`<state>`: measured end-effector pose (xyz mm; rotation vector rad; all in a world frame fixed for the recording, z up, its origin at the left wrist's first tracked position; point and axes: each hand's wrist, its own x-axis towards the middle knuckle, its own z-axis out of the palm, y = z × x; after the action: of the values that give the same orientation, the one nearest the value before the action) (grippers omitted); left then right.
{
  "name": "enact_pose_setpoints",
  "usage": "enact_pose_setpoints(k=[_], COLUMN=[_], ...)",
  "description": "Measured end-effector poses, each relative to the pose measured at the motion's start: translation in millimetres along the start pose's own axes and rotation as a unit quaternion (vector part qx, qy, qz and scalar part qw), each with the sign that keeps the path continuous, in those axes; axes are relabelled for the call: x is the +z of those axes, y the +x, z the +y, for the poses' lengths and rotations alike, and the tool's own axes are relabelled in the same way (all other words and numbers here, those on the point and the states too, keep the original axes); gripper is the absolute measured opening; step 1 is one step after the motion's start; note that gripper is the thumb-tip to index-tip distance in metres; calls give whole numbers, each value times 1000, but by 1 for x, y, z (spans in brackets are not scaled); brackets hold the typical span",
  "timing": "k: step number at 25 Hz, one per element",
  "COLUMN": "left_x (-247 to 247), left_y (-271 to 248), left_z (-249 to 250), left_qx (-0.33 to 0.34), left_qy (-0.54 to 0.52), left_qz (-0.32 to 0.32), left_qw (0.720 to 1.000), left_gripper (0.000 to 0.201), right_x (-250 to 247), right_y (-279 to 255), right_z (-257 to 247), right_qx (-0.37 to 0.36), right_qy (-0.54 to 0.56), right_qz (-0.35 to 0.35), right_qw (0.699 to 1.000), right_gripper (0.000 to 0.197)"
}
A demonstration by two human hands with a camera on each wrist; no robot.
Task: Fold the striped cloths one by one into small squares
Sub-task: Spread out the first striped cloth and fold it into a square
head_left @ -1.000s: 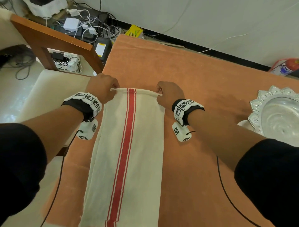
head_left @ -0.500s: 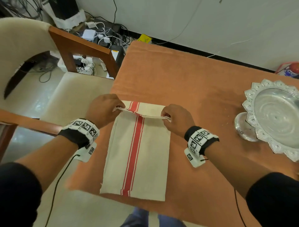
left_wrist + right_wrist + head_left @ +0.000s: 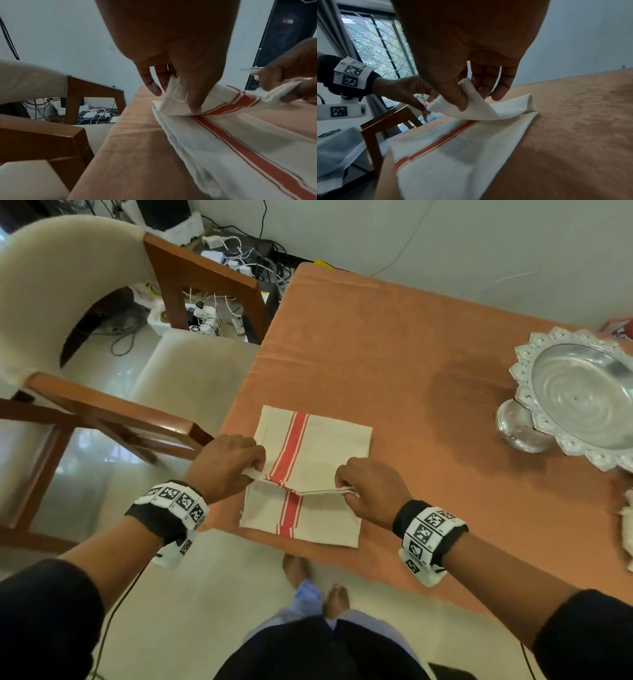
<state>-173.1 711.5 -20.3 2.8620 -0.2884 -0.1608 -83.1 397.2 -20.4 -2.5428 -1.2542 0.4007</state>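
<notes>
Between thumb and fingers (image 3: 195,102) of left hand (image 3: 226,463) and right hand (image 3: 371,491), corners of the cloth (image 3: 322,518) are pinched, lifted w/ edge level, prob. so the fold lands square. Cloth lies at table (image 3: 411,364) near edge, left corner. No legible writing; wristbands (image 3: 433,530) show only square codes.

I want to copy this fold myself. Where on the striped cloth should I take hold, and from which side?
Pinch the striped cloth at the two ends of its lifted edge, coming from above, as the left hand and right hand do. That edge is raised off the table, so thumbs fit under it, probably keeping it straight.
</notes>
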Motion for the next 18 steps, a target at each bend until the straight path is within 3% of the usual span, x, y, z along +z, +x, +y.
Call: enact_pose_setpoints(k=[7, 11, 15, 18], left_x=[44, 58, 60, 60], left_y=[-69, -80, -82, -92], left_z=[22, 32, 47, 59], left_qx=[-62, -100, -92, -105], left_qy=[18, 9, 15, 29], left_qz=[-35, -15, 18, -12], left_qw=[997, 995, 996, 994], left_gripper=[25, 26, 21, 20], right_x=[45, 55, 54, 57], right_y=[-43, -51, -58, -66], right_z=[-17, -21, -19, -16], right_qx=[-37, -34, -28, -28], right_qy=[-61, -95, -114, -117], right_qz=[-60, -55, -44, -66], right_qw=[996, 993, 992, 991], right_gripper=[17, 19, 21, 20])
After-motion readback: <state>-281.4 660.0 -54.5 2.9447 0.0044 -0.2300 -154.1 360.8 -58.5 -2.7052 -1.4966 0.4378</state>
